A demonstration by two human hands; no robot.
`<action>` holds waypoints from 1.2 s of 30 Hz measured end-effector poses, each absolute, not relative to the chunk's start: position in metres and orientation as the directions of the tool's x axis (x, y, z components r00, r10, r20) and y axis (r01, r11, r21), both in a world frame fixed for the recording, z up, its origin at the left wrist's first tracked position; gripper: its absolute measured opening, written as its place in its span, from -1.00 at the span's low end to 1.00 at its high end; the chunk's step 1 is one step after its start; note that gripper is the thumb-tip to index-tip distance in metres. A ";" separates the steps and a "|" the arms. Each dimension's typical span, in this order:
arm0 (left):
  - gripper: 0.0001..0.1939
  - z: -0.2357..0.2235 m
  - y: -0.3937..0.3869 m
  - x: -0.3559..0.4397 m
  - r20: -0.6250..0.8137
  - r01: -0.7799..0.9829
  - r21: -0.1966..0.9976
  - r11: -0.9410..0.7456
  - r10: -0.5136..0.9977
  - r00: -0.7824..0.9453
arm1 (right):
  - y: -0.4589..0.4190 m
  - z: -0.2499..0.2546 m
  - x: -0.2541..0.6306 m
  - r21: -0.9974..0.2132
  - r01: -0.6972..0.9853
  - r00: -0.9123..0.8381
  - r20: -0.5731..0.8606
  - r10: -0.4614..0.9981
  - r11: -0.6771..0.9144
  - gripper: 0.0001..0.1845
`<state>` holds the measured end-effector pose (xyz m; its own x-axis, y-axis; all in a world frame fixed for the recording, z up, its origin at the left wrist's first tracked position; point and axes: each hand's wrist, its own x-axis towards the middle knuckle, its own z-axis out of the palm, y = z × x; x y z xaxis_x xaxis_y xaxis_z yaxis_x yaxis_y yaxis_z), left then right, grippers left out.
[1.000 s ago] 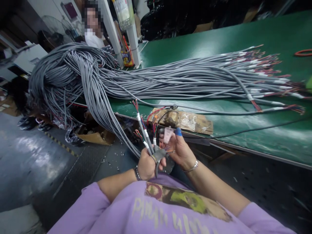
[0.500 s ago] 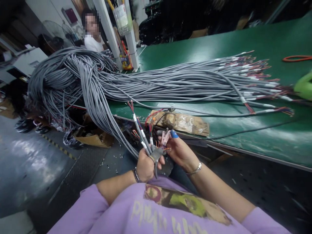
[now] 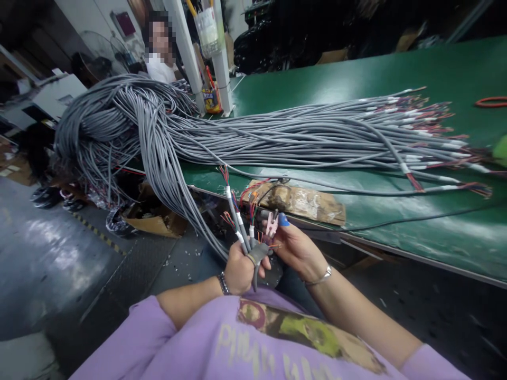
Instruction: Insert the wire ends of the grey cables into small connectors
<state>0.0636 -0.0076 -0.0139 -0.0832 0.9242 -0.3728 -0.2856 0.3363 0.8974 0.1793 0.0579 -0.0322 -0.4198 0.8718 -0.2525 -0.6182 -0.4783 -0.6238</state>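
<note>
Several grey cables [image 3: 242, 224] are gripped by my left hand [image 3: 238, 270], closed around them in front of my body. Their ends point up and away, with white bands and thin coloured wires fanning out. A grey wrap or finger cover [image 3: 259, 253] shows at the fingers of that hand; I cannot tell which. My right hand [image 3: 299, 248] pinches a small pink clip [image 3: 272, 225], shaped like a clothespin, just right of the cable ends. Blue covering sits on the thumb tip. Loose orange wires [image 3: 273, 246] stick out between the two hands.
A thick bundle of grey cables [image 3: 277, 137] lies along the green table [image 3: 396, 74], drooping over its left end. Near the front edge is a worn cardboard-like board [image 3: 303, 203]. White posts [image 3: 222, 79], an open carton [image 3: 158, 224] below, and a person [image 3: 160, 66] are beyond.
The pink clip has turned in my right hand, and its two-legged shape now shows. My left hand keeps its hold on the cables. The camera view has shifted slightly.
</note>
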 end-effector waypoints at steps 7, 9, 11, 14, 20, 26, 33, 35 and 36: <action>-0.54 -0.013 -0.008 0.064 -0.353 -0.295 0.904 0.311 0.930 -0.102 | 0.056 -0.033 0.176 -0.620 -0.622 -0.412 -0.260 0.873 -0.478 -0.68; -0.53 -0.011 -0.008 0.064 -0.352 -0.304 0.902 0.308 0.931 -0.100 | 0.055 -0.033 0.176 -0.624 -0.620 -0.398 -0.272 0.876 -0.475 -0.67; -0.52 -0.009 -0.007 0.064 -0.353 -0.315 0.898 0.307 0.930 -0.100 | 0.054 -0.033 0.176 -0.624 -0.619 -0.396 -0.276 0.876 -0.477 -0.67; -0.50 -0.005 -0.007 0.065 -0.354 -0.318 0.897 0.307 0.930 -0.103 | 0.052 -0.033 0.178 -0.603 -0.620 -0.437 -0.267 0.859 -0.503 -0.62; -0.53 -0.008 -0.012 0.059 -0.320 -0.241 0.925 0.293 0.944 -0.083 | 0.046 -0.038 0.195 -0.670 -0.475 -0.577 -0.253 0.776 -0.571 -0.43; -0.52 -0.013 -0.019 0.049 -0.290 -0.069 0.954 0.290 0.957 0.021 | 0.038 -0.023 0.212 -0.880 -0.156 -0.609 -0.272 0.745 -0.449 -0.47; -0.56 -0.016 -0.020 0.047 -0.362 0.006 0.931 0.365 0.922 0.136 | 0.037 -0.004 0.202 -0.977 0.072 -0.625 -0.200 0.754 -0.199 -0.51; -0.57 -0.016 -0.019 0.046 -0.416 0.011 0.906 0.422 0.887 0.202 | 0.037 -0.005 0.199 -0.991 0.101 -0.651 -0.135 0.747 -0.091 -0.54; -0.58 -0.015 -0.018 0.046 -0.435 0.010 0.896 0.445 0.871 0.228 | 0.036 -0.007 0.198 -0.993 0.110 -0.656 -0.107 0.747 -0.045 -0.55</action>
